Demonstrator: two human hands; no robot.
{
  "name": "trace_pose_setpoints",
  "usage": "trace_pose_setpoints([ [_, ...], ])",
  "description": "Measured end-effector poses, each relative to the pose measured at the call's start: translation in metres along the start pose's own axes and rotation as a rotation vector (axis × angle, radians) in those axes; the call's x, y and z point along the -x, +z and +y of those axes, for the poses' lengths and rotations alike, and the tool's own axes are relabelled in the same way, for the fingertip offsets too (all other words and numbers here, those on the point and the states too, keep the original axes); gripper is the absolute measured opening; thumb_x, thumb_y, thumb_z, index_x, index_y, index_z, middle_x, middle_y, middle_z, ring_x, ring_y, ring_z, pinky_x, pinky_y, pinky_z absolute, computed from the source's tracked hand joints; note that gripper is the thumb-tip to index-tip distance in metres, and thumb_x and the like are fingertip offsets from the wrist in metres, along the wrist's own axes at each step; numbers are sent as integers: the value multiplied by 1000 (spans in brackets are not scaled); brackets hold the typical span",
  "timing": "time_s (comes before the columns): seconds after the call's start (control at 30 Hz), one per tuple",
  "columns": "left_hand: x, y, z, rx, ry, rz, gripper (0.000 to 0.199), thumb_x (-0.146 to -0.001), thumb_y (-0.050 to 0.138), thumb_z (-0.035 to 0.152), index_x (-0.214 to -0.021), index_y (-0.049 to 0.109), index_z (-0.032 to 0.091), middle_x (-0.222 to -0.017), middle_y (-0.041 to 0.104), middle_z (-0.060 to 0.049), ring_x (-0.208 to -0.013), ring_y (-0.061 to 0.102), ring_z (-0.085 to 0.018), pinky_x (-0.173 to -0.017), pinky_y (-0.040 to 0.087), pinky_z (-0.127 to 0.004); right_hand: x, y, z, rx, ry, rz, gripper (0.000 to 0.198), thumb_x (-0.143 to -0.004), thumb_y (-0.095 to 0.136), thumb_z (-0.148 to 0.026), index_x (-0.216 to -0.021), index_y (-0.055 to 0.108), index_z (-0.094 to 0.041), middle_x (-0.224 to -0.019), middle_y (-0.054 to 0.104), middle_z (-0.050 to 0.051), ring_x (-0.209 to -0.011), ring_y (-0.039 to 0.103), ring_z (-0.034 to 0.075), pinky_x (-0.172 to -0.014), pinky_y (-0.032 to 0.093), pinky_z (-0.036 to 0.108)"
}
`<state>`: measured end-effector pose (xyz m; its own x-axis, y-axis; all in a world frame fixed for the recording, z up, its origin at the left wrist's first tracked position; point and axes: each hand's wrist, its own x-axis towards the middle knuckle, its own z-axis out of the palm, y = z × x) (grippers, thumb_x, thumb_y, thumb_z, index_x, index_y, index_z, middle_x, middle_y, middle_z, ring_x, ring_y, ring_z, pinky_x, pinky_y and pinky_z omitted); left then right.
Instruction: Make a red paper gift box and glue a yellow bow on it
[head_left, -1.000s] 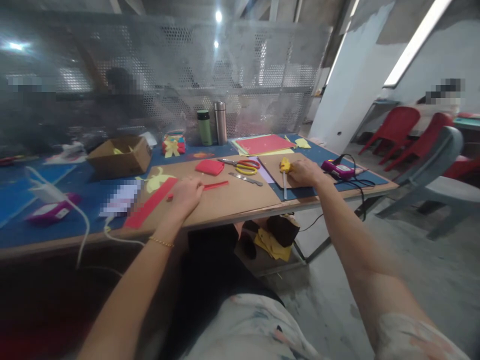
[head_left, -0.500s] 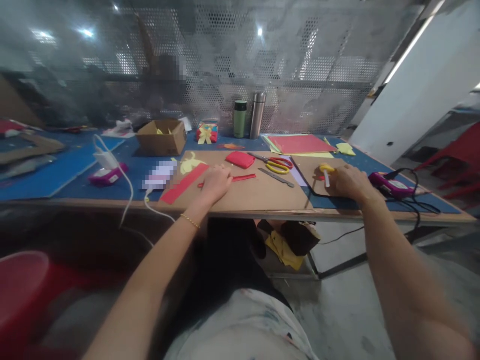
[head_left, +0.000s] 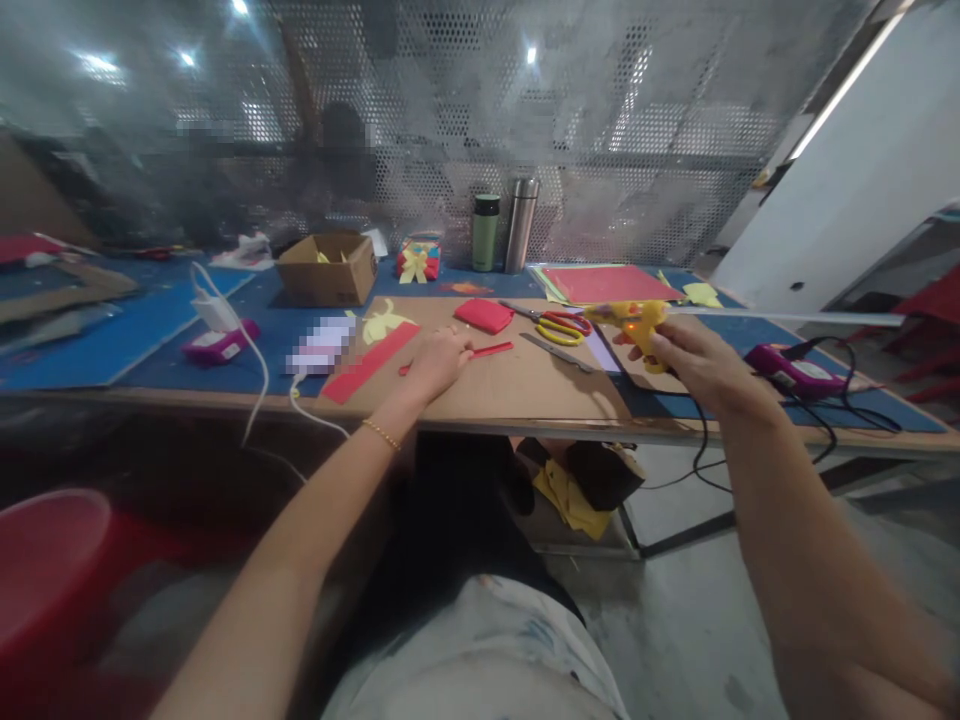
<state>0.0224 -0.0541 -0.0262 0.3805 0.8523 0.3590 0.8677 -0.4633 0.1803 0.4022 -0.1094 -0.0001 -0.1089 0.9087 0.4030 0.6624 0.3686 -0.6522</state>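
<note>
My right hand [head_left: 701, 362] is wrapped round the handle of a yellow hot glue gun [head_left: 643, 325], lifted over the right part of the table. Its nozzle points left, a small orange light glows on its side, and a long white glue stick [head_left: 810, 318] sticks out behind. With fingers bent, my left hand [head_left: 441, 362] presses a narrow red strip [head_left: 491, 351] on the cardboard sheet [head_left: 525, 390]; the strip's middle is hidden under it. Near it lie a wider red strip [head_left: 371, 362], a folded red piece [head_left: 484, 315], scissors [head_left: 559, 325] and a grey blade-like tool [head_left: 556, 352].
Behind stand a cardboard box [head_left: 326, 270], a small gift box with a bow [head_left: 418, 262], a green flask [head_left: 485, 235] and a steel flask [head_left: 522, 228]. Coloured sheets [head_left: 607, 284] lie at the back right. A purple power socket [head_left: 802, 370] with black cords sits at the right.
My right hand has raised the glue gun from the table, and its nozzle now points left with the black cord hanging down. My left hand stays on the narrow red strip.
</note>
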Motion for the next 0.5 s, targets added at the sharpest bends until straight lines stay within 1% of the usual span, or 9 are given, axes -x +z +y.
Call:
trace_pose_setpoints([
  [0.1,0,-3,3,-13,-8,-9,16,-103,62,19,-102,77,15,-108,73,-14,-104,68,-28,-97,51,-41,1,19,-19,-113,-7,-87,67,-92,53,-84,-95,76,-22,-90,73,11,-79,62,23,-70,49,36],
  [0.27,0,-4,6,-21,-15,-26,14,-103,63,17,-100,76,16,-109,73,-14,-107,68,-29,-96,51,-41,-6,49,-29,-126,-62,-196,64,-94,52,-82,-105,77,-24,-93,76,9,-81,65,24,-74,52,36],
  [0.37,0,-3,6,-4,-25,-24,15,-104,61,18,-99,75,16,-108,73,-14,-104,67,-28,-93,50,-40,-11,62,-33,-122,-79,-241,62,-96,52,-78,-111,76,-24,-102,78,11,-86,65,26,-76,53,38],
  [0.43,0,-2,7,3,-28,-23,15,-104,61,18,-98,74,16,-107,73,-13,-104,67,-28,-92,50,-40,-14,68,-36,-92,-81,-252,57,-98,51,-74,-108,75,-23,-105,77,12,-89,65,27,-79,53,40],
  [0.5,0,-1,7,12,-29,-18,14,-103,61,18,-97,74,17,-107,72,-13,-105,67,-28,-93,50,-39,-16,72,-39,-48,-82,-245,53,-100,51,-70,-104,74,-22,-103,76,12,-90,64,28,-81,53,41],
])
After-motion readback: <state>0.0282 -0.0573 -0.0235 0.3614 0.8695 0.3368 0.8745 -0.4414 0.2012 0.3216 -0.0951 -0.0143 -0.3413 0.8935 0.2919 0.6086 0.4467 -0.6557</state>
